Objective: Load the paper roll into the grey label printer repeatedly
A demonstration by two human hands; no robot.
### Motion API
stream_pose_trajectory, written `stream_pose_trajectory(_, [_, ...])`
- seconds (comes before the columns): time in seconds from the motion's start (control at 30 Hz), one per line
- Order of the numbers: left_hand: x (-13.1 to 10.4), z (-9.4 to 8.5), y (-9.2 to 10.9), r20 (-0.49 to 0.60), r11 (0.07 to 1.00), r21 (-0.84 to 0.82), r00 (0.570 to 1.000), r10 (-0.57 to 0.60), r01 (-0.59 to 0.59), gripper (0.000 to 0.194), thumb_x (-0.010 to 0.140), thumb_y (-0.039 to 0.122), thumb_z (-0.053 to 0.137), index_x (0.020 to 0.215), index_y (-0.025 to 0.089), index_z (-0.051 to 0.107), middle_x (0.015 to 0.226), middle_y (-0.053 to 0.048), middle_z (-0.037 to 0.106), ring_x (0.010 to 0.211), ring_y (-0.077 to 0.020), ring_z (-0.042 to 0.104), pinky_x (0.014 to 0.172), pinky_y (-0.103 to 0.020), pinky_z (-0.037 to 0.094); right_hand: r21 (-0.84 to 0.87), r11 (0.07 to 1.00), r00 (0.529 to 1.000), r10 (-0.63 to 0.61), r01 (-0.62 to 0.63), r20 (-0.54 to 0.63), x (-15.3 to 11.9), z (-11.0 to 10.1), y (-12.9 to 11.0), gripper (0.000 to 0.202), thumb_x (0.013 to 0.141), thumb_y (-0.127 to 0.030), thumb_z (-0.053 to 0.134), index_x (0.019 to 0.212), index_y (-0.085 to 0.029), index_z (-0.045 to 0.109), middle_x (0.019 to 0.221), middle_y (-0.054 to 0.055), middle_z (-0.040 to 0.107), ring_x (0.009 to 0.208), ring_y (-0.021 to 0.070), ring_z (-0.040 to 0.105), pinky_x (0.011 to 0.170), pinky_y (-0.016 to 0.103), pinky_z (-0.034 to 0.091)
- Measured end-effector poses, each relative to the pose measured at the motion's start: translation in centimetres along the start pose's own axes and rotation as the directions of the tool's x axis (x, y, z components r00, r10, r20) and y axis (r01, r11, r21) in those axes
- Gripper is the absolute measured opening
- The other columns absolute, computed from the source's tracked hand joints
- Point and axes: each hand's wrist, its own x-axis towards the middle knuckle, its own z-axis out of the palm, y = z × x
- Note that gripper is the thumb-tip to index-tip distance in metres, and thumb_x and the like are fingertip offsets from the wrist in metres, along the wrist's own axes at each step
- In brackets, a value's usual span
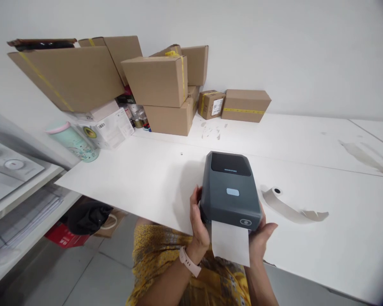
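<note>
A dark grey-green label printer (231,199) with a black top panel and a light blue button is at the table's front edge. My left hand (198,221) grips its left side, and my right hand (261,238) grips its lower right side, thumb sticking out. The undersides of both hands' grip are hidden. From the printer's front slot a blank white paper sheet (230,243) hangs down between my wrists. Right of the printer, a small white paper roll (277,192) lies on the table with a curled strip trailing from it.
Cardboard boxes (156,80) are stacked at the back left of the white table (137,170). Two smaller boxes (245,106) stand against the wall. A mint tumbler (75,142) leans near a white box (111,129); a microwave-like appliance (12,165) is far left.
</note>
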Motion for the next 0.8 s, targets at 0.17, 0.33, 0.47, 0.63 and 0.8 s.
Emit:
stream_pose_trajectory(0.17, [0.4,-0.4,0.5,-0.009,0.999,0.05,1.0,-0.002,0.003,0.052,0.102,0.051,0.041,0.147,0.025,0.048,0.149,-0.009,0.054,0.138,-0.0219,0.051,0.116,-0.037,0.041,-0.252,0.903,0.927,-0.291,0.348,0.235,2.7,-1.5,-2.3,0.07,0.1,-0.069,0.016,0.15,-0.032,0.047,0.163,0.004,0.037,0.153,0.0281,0.028,0.125,0.056,0.019])
stream_pose_trajectory(0.33, [0.4,-0.4,0.6,-0.009,0.994,0.094,0.998,0.059,-0.058,0.048,0.101,0.052,0.043,0.133,0.021,0.061,0.139,-0.011,0.061,0.134,-0.0251,0.054,0.115,-0.04,0.042,-0.158,0.8,0.792,-0.504,0.578,0.346,6.1,0.5,-6.4,0.067,0.103,-0.061,0.01,0.142,-0.033,0.058,0.16,0.001,0.044,0.152,0.0283,0.032,0.124,0.06,0.019])
stream_pose_trajectory(0.47, [0.6,-0.6,0.4,-0.021,0.993,0.098,0.998,0.065,-0.063,0.05,0.099,0.054,0.047,0.132,0.02,0.063,0.139,-0.012,0.062,0.132,-0.0258,0.056,0.113,-0.038,0.044,-0.017,0.784,0.773,-0.607,0.62,0.185,10.0,4.9,-10.0,0.084,0.103,-0.056,-0.002,0.117,-0.021,0.074,0.128,0.009,0.071,0.133,0.0301,0.057,0.115,0.059,0.037])
stream_pose_trajectory(0.63, [0.6,-0.6,0.2,-0.031,0.997,0.072,0.999,0.039,-0.037,0.051,0.098,0.053,0.048,0.132,0.019,0.062,0.138,-0.013,0.063,0.13,-0.0273,0.057,0.113,-0.04,0.044,-0.085,0.861,0.865,-0.499,0.502,0.056,16.4,9.4,-14.3,0.101,0.098,-0.06,-0.006,0.099,-0.003,0.077,0.091,0.015,0.076,0.102,0.0304,0.072,0.089,0.047,0.051])
stream_pose_trajectory(0.8, [0.5,-0.6,0.1,-0.022,0.998,0.042,0.999,0.037,-0.037,0.049,0.099,0.051,0.047,0.133,0.019,0.061,0.139,-0.013,0.062,0.131,-0.0275,0.056,0.113,-0.04,0.044,-0.146,0.917,0.926,-0.355,0.372,0.128,21.9,11.7,-16.2,0.099,0.094,-0.07,0.006,0.119,0.0,0.071,0.108,0.017,0.075,0.105,0.0347,0.071,0.08,0.046,0.053])
